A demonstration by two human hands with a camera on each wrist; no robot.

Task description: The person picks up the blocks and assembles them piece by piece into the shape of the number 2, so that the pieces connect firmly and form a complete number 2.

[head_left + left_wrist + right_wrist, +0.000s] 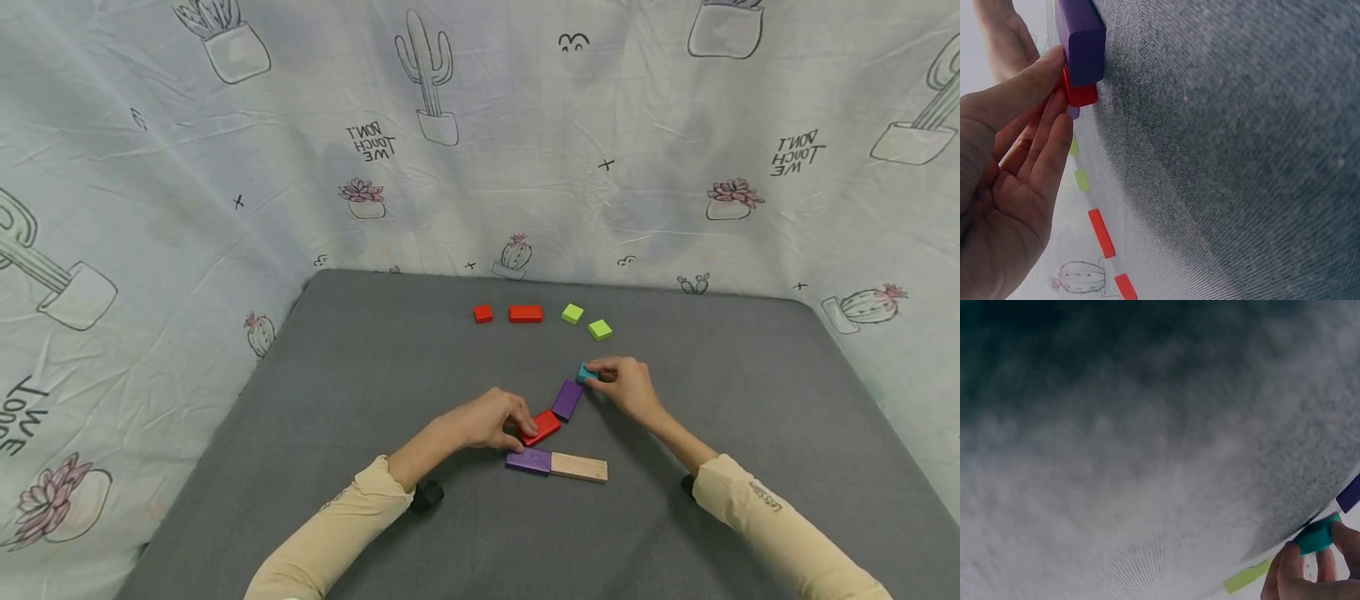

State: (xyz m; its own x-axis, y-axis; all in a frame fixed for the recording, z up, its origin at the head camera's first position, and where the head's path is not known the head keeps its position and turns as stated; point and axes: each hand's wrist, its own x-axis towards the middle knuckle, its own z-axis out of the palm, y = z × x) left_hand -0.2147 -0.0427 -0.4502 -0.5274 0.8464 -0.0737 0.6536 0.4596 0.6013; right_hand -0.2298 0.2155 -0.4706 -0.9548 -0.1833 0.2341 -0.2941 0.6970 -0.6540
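A short red block (541,428) lies on the dark grey table with my left hand (491,421) over its near left end. The fingertips hold this block, and the thumb reaches down to the edge of a purple block (528,462); both show close to the thumb (1052,57) in the left wrist view. A second purple block (567,401) slants up from the red one. At its far end my right hand (626,387) pinches a small blue block (1317,535) between thumb and fingers. A natural wood block (579,467) extends rightward from the nearer purple block.
Toward the back of the table lie a small red block (483,314), a longer red block (526,314) and two light green blocks (572,313). A white cloth (525,108) printed with cacti hangs behind the table's far edge.
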